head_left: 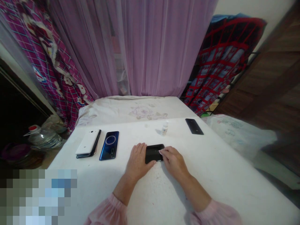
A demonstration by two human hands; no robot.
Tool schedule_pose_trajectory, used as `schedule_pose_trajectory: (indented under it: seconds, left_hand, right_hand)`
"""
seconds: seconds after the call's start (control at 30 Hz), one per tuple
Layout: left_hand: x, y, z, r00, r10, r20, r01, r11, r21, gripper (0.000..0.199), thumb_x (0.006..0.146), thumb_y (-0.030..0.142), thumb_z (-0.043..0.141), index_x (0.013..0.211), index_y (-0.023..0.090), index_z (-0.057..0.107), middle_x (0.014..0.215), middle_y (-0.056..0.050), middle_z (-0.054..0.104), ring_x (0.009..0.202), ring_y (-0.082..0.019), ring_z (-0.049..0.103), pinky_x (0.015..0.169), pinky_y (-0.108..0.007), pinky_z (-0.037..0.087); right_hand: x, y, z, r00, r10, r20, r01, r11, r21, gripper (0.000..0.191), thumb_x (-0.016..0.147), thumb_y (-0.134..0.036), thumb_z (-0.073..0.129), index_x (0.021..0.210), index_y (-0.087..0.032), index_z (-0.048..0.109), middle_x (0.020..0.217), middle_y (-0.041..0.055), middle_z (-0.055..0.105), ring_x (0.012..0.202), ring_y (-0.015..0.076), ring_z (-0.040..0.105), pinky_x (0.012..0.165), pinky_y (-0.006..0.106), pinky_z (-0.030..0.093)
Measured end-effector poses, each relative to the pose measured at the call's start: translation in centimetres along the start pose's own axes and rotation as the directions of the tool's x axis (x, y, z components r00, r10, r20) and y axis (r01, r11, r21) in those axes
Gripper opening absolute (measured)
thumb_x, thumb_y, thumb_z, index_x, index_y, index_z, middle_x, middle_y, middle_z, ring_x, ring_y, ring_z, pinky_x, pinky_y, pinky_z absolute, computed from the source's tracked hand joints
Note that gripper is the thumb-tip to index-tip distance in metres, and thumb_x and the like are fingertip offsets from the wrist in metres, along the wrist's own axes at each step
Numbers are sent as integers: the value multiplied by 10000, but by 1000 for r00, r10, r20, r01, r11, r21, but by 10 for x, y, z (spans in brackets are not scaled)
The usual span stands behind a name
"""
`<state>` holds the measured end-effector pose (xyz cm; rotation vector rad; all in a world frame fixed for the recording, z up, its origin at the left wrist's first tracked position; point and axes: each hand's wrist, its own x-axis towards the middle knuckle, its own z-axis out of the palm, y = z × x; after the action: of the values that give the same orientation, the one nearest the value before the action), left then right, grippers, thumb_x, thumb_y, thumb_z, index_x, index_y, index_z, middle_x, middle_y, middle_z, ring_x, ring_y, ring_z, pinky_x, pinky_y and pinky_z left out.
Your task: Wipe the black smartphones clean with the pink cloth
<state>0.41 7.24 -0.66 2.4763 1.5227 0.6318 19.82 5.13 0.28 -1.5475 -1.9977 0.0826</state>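
A black smartphone [152, 153] lies flat on the white-covered table, its long side running left to right. My left hand [138, 159] grips its left end, with the thumb along the near edge and the fingers at the far edge. Over the phone's right end, my right hand [174, 161] is closed in a pinch. Something small and whitish shows at those fingertips, touching or just above the phone; its kind is not clear. Beyond the phone stands a small white bottle [165, 128].
On the left lie a blue phone [109, 145] and a stack of phones with a white phone [88, 142] on top. Another black phone [194, 126] rests near the right edge. Purple curtains [150, 47] hang behind the table [93, 187]. A water jug [47, 137] stands left of it.
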Motion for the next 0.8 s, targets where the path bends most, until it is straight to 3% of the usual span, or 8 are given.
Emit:
schedule_pose_trajectory:
  seconds: [0.23,0.57,0.8]
  left_hand:
    - [0,0,-1,1000,-7,12,7,1000,3,688,802,517,615,1333,128,411,1411,-181,469,1339,-340,384,1119,-549,268]
    - [1,-1,-1,1000,13,5,-13,1000,-24,662,813,525,592,1333,157,413,1391,-168,491,1333,-342,393,1109,-560,273]
    - [0,-1,-1,1000,3,30,-2,1000,-14,698,809,524,605,1347,127,406,1419,-183,462,1353,-343,365,1123,-545,256]
  right_hand:
    - [-29,-6,-9,999,49,-12,-47,994,95,322,903,-217,417,942,-220,737,904,78,682,835,194,625,750,297,526]
    - [7,9,6,988,140,-65,-133,986,102,278,867,-206,457,891,-220,734,890,59,672,821,189,628,760,308,517]
    - [-30,3,-6,987,151,-49,-137,966,219,304,896,-260,436,943,-214,733,921,80,677,826,193,647,752,304,531]
